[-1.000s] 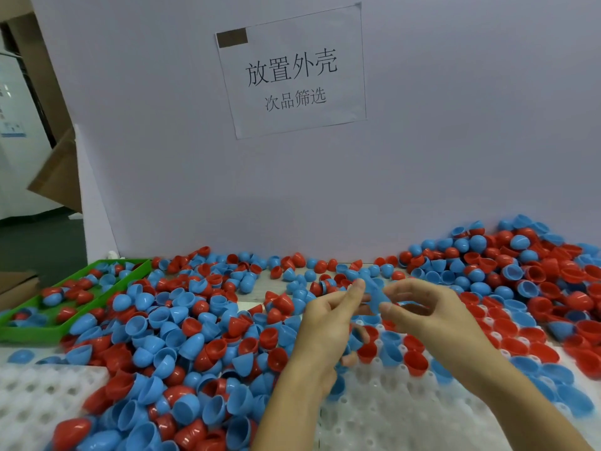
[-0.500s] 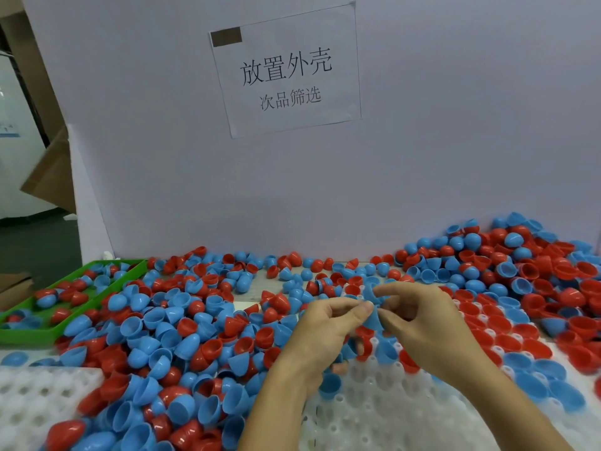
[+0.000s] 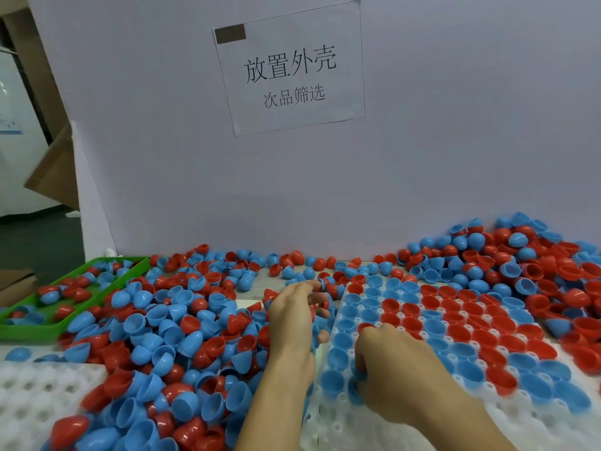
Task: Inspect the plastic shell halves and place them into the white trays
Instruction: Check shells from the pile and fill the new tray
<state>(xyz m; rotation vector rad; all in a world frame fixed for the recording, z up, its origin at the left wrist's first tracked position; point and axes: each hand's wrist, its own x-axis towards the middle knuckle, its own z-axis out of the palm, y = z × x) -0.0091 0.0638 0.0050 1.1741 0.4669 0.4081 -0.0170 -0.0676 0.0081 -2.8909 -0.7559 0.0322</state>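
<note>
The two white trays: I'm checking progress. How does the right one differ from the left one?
The right tray has red and blue shells seated in most pockets; the left tray's visible pockets are bare. The right hand rests on the right tray; neither hand touches the left tray. Both are white with round pockets.

shell halves [image 3: 169, 323]: red, blue | trays [image 3: 328, 415]: white | bin [image 3: 29, 330]: green | sign [image 3: 292, 70]: white, black characters
</note>
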